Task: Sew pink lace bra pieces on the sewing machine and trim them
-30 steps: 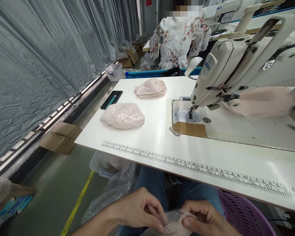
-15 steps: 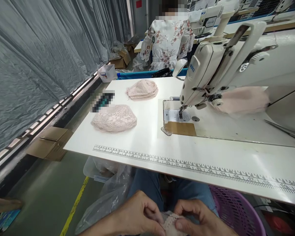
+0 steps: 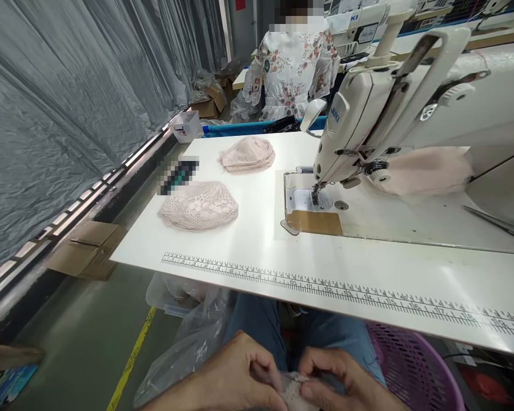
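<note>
Low in the view, over my lap, both hands pinch a small piece of pale lace fabric (image 3: pixel 298 394). My left hand (image 3: pixel 248 374) grips its left side between thumb and fingers; my right hand (image 3: pixel 340 377) has the right side pinched, close to the left fingertips. The fabric's lower part runs out of the frame. On the table ahead lies a pale pink lace piece (image 3: pixel 199 206), and behind it a folded pink fabric piece (image 3: pixel 247 154). A white sewing machine (image 3: pixel 346 125) stands to the right, with more pink fabric (image 3: pixel 428 171) under its arm.
A printed ruler (image 3: pixel 291 281) runs along the front of the white table (image 3: pixel 248 245). Scissors (image 3: pixel 497 224) lie at the right. Below are a purple basket (image 3: pixel 415 365) and a plastic bag (image 3: pixel 184 348). A person in a floral top (image 3: pixel 293 68) sits beyond the table.
My right hand has shifted slightly left, nearer to my left hand, and less of the lace shows between them. The pieces on the table have not moved.
</note>
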A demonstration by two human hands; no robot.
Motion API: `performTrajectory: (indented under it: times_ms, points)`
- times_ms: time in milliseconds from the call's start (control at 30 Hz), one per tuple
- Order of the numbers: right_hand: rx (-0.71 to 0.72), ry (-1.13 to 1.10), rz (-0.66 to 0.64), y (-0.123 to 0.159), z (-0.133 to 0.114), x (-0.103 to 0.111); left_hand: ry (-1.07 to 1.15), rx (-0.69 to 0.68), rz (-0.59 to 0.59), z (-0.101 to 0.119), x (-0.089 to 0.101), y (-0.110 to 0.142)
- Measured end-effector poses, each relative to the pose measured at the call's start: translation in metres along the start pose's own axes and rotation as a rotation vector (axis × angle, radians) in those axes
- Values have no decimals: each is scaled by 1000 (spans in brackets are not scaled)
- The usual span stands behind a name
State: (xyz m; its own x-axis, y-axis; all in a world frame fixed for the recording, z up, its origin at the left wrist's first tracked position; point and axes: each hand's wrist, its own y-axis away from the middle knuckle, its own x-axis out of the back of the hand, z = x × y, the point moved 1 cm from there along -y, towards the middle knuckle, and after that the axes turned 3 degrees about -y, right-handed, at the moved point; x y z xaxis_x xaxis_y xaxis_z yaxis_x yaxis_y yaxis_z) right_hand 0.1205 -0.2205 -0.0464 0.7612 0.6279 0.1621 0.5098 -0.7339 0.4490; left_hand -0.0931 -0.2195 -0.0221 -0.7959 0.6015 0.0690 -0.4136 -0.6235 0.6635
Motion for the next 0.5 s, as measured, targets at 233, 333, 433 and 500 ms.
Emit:
performTrajectory:
  times_ms: [233, 333, 433, 500]
  points:
    - [12, -70, -106, -4, -1, 4, 56, 13, -30, -4, 1, 3]
    - [8, -90, -150, -4, -6, 5, 92, 8, -50, -5, 1, 3]
    - [-1, -81, -112, -3, -8, 3, 89, 0, -61, -4, 0, 3]
    - [-19, -57, -91, -3, -8, 0, 78, -5, -59, -4, 0, 3]
